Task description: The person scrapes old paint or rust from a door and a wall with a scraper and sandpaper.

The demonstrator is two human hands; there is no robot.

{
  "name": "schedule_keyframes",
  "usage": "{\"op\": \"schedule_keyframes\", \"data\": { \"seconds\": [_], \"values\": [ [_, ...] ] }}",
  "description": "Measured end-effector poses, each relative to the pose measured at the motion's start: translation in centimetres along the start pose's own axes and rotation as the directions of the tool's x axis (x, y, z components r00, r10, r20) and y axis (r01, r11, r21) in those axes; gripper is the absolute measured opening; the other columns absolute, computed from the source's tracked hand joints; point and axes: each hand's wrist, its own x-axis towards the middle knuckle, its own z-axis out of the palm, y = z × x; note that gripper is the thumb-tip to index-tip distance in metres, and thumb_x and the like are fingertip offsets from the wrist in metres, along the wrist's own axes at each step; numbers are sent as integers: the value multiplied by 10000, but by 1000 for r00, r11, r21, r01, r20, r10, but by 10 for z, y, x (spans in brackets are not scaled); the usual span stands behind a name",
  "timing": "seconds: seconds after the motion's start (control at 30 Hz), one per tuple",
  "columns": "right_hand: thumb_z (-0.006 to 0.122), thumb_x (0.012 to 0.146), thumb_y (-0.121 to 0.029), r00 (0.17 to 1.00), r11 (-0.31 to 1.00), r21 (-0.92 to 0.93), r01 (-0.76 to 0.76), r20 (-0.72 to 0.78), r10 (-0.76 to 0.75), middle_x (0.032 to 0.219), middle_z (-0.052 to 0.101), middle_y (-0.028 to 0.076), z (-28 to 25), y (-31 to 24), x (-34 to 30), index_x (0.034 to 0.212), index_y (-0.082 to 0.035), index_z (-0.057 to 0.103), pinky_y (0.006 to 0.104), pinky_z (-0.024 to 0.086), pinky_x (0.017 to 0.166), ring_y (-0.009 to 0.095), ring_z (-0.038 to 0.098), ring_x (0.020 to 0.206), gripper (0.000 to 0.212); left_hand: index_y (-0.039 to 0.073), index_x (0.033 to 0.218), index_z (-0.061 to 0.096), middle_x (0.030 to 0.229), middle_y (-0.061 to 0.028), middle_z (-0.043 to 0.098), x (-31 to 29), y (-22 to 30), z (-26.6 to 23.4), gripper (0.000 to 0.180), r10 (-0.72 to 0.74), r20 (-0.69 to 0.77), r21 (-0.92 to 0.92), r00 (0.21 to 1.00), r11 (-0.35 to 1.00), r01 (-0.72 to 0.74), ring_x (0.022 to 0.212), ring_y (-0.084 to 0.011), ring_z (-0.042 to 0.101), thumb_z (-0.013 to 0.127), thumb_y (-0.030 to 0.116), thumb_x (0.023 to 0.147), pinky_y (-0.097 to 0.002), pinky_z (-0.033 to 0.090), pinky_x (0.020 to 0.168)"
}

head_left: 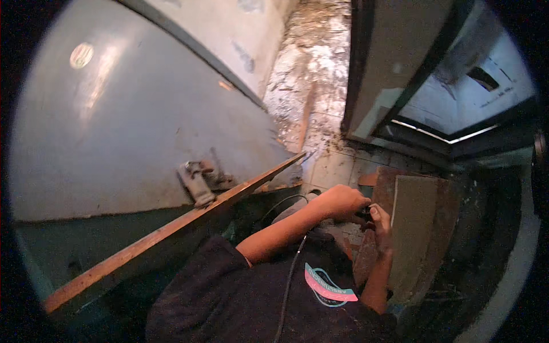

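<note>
My left hand [346, 202] reaches across from the left with its fingers curled. It meets my right hand [381, 224], which is also closed, its thumb pointing up. Between the two hands is a small dark thing [366, 212], too small and shaded to name. Just beyond and below them stands a brown wooden panel [420, 228] with a paler inset face. A black cord [293, 268] runs down over my dark shirt.
A long wooden strip [171, 228] lies along the edge of a grey tabletop [131, 137]. A worn metal tool [197, 184] rests beside it. A dark-framed panel [412, 86] stands at the right. Debris covers the tiled floor [331, 168].
</note>
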Motion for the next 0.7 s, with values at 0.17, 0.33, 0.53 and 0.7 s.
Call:
{"op": "schedule_keyframes", "data": {
  "seconds": [0.17,0.33,0.53,0.7],
  "values": [
    [627,850,-404,981,923,-382,50,192,26,829,582,80,38,-44,26,960,-15,563,309,462,669,155,559,773,410,102,1004,581,865,-131,651,-79,-2,-8,351,-311,83,-182,947,929,321,803,-343,634,630,381,796,-435,503,692],
    [751,736,-289,802,643,-480,597,340,-491,988,596,139,109,-80,48,1057,-20,558,351,472,791,269,593,896,461,85,1015,576,920,-149,646,-143,-28,40,379,-384,71,-192,920,900,391,893,-339,616,639,387,794,-439,483,762],
    [762,708,-287,417,260,-371,891,446,-792,1059,581,164,236,-86,38,1194,-42,482,384,474,857,303,584,982,612,92,1041,598,1000,-166,630,-196,-21,66,387,-358,-8,-296,934,893,340,932,-353,602,667,366,776,-433,483,788],
    [726,734,-251,441,222,-466,856,436,-785,1004,590,173,279,-74,28,1106,-7,492,391,504,782,337,598,926,502,78,1037,587,976,-159,627,-221,-12,74,375,-391,-81,-230,917,902,365,917,-345,603,683,325,772,-412,481,756]
  ]
}}
